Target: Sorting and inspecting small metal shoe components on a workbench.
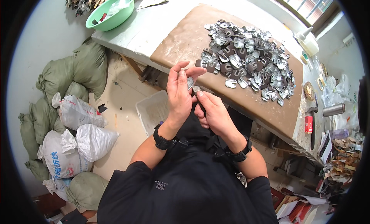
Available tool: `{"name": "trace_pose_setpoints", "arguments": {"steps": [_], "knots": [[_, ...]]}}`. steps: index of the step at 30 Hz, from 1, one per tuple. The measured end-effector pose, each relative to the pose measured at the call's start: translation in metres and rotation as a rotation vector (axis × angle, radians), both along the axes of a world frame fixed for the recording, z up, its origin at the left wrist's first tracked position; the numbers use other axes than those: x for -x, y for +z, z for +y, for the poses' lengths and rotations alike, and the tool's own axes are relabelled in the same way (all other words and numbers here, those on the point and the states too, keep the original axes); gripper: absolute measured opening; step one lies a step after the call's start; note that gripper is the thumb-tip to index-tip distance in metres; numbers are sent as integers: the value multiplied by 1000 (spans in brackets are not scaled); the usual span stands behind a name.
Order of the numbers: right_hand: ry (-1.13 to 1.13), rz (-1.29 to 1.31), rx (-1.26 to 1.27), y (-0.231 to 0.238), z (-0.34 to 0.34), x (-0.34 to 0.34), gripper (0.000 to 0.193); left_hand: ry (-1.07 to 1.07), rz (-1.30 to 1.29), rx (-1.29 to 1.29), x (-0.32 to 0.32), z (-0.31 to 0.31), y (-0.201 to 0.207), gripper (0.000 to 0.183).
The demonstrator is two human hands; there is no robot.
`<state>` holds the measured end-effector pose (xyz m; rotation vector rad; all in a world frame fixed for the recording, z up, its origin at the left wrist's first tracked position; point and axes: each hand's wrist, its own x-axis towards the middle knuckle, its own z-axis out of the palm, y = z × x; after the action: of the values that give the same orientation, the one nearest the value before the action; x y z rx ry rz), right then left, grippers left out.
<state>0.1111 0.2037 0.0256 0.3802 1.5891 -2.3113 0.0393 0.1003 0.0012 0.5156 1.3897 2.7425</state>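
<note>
While loose metal pieces [246, 56] lie heaped on a brown mat [185, 33] beside them, two bare hands work at the mat's near edge, as we see from above. In the L hand [178, 95], thumb & fingers are together on a small metal piece [190, 82], pinched nr the fingertips; we can't tell exactly which fingers press it, as they overlap. The R hand [211, 111] is clamped round the dark handle of a tool [197, 89], its pale flat tip right by the piece; whether the two touch, we can't tell. Both wrists wear black bands [242, 150].

The heap, silver w/ dark brown pcs mixed in, sits R of ctr on the mat, a few strays nr its front edge. On the white table [129, 41] we spot a green basin [122, 20] at far L; along the R side, a white bottle [308, 43], a metal cylinder [333, 110], a red box [308, 124] & a hammer [313, 127]. Below, on the floor, we find a white bin [142, 113] nr the L forearm, plus green sacks [90, 66] & white sacks [98, 141] stacked along the L wall.
</note>
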Motion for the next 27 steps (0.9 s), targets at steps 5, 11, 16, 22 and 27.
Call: {"name": "trace_pose_setpoints", "arguments": {"steps": [5, 11, 16, 22, 27], "knots": [[-4, 15, 49, -3, -2, 6, 31, -58, -93, -51, 5, -3, 5, 28], [3, 814, -1406, -33, -5, 10, 23, -182, -415, -187, 13, -12, 0, 30], [-135, 693, -1187, -22, -4, 6, 23, -160, -451, -160, 21, -29, -18, 28], [-252, 560, -1358, 6, 61, -24, 19, -131, -466, 152, 48, -120, -28, 31], [-437, 434, -1438, 3, 124, -55, 21, -62, -536, 301, 57, -160, -51, 32]]}}
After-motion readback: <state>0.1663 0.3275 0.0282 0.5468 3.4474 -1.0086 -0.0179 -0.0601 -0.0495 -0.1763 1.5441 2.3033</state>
